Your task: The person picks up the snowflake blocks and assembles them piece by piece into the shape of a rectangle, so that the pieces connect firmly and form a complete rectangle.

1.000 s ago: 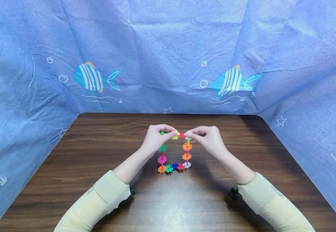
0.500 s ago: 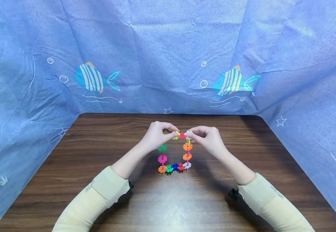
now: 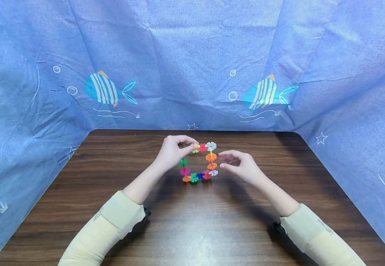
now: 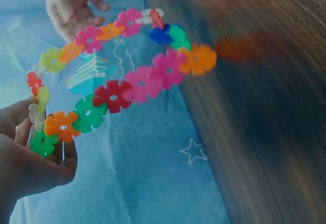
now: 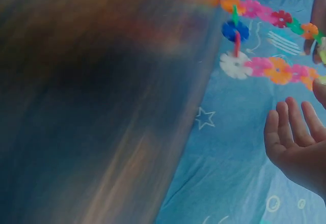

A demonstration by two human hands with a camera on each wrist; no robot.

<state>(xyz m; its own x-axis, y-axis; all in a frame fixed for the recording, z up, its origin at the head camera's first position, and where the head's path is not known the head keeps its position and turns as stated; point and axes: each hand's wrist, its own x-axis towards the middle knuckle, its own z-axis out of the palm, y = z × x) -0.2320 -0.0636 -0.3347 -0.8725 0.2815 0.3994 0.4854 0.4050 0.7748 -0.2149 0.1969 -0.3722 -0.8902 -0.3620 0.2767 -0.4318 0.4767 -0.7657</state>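
A rectangular frame of interlocking plastic snowflake discs stands upright close over the table in the head view. My left hand pinches its upper left part, at a yellow disc; the fingers hide part of that corner. A white disc forms the upper right corner. In the left wrist view, green, orange, red and pink discs run along the near side from the left hand. My right hand is beside the frame's right side, fingers loosely bent and holding nothing. The right wrist view also shows this hand apart from the discs.
The brown wood-grain table lies beneath. A blue curtain with printed fish hangs behind its far edge and along both sides. The sleeves have black wrist-worn devices underneath, such as the right one.
My right hand has let go of the white corner disc and drawn back to the right and downward. The left hand has shifted the frame slightly away and to the left.
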